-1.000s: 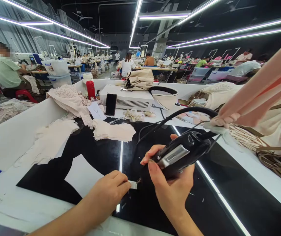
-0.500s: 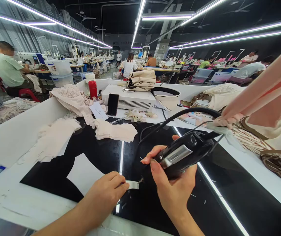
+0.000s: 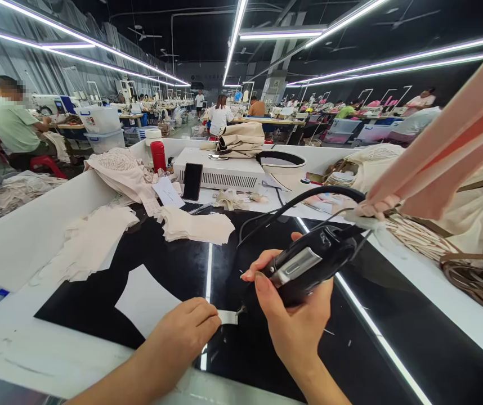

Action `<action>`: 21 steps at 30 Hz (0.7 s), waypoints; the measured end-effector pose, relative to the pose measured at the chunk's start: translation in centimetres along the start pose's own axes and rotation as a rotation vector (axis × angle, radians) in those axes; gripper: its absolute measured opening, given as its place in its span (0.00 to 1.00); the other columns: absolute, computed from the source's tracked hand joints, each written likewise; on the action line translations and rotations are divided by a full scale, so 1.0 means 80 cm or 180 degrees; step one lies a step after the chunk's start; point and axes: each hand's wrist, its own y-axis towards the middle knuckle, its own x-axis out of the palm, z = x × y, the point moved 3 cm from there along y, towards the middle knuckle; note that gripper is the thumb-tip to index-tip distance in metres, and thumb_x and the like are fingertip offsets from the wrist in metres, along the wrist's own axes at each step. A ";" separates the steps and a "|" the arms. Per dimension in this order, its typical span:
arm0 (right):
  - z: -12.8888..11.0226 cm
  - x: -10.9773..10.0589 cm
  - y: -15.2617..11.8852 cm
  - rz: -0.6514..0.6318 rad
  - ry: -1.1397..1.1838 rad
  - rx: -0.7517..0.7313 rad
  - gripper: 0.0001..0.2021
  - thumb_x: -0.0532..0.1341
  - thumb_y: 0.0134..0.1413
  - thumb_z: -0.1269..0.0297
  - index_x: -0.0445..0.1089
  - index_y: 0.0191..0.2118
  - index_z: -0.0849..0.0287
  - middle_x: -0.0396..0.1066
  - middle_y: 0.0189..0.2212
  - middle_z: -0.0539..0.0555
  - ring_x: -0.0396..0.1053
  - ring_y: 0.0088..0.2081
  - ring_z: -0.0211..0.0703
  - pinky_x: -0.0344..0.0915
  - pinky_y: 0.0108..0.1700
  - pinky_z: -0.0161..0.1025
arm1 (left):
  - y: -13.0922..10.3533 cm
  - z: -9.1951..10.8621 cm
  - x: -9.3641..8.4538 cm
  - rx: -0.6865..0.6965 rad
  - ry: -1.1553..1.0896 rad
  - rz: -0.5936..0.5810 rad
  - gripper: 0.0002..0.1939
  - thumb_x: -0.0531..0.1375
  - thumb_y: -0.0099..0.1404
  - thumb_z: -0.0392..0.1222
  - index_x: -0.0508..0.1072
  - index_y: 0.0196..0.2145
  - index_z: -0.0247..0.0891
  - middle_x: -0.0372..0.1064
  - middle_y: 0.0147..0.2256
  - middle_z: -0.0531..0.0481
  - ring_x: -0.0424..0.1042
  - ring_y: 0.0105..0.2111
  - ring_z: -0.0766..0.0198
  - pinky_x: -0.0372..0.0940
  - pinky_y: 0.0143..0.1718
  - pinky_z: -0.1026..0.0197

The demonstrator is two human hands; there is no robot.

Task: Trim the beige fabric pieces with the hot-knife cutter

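My left hand (image 3: 184, 337) is closed, pinching a short whitish strip (image 3: 228, 317) just above the glossy black work surface (image 3: 174, 270). Wrapped around a black corded handheld power tool (image 3: 304, 264) is my right hand (image 3: 294, 320), its thumb along the near side. The tool's small metal tip (image 3: 241, 310) meets the strip's right end; whether it touches cannot be made out exactly. A twisted pink cloth (image 3: 397, 183) is tied at the tool's rear. Beside my left hand lies a white curved sheet (image 3: 144, 298).
Stacks of cream fabric pieces (image 3: 197, 225) and more pale cloth (image 3: 93, 239) lie beyond my left hand. Farther back are a phone (image 3: 192, 181), a red bottle (image 3: 157, 156) and a white box (image 3: 220, 169). Brown cord coils (image 3: 475, 281) lie at right. Several people sit at sewing tables behind.
The view has shifted slightly. Both hands, the strip and the tool keep nearly the same positions relative to one another.
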 end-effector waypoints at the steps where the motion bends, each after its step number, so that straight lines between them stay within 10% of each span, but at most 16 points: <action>1: 0.000 0.000 0.000 0.0008 -0.0019 -0.0007 0.16 0.66 0.57 0.74 0.65 0.46 0.48 0.73 0.33 0.44 0.73 0.28 0.34 0.73 0.31 0.30 | 0.000 0.001 -0.001 0.0010 0.0009 -0.0002 0.15 0.56 0.68 0.21 0.70 0.49 0.32 0.73 0.44 0.45 0.73 0.43 0.57 0.75 0.47 0.55; 21: 0.008 0.016 -0.002 0.0106 0.0044 0.0203 0.15 0.67 0.58 0.70 0.63 0.45 0.50 0.72 0.33 0.44 0.72 0.27 0.36 0.75 0.31 0.34 | -0.005 -0.001 0.005 -0.0058 0.0104 -0.0033 0.17 0.57 0.69 0.23 0.69 0.52 0.34 0.71 0.43 0.46 0.72 0.42 0.58 0.75 0.42 0.56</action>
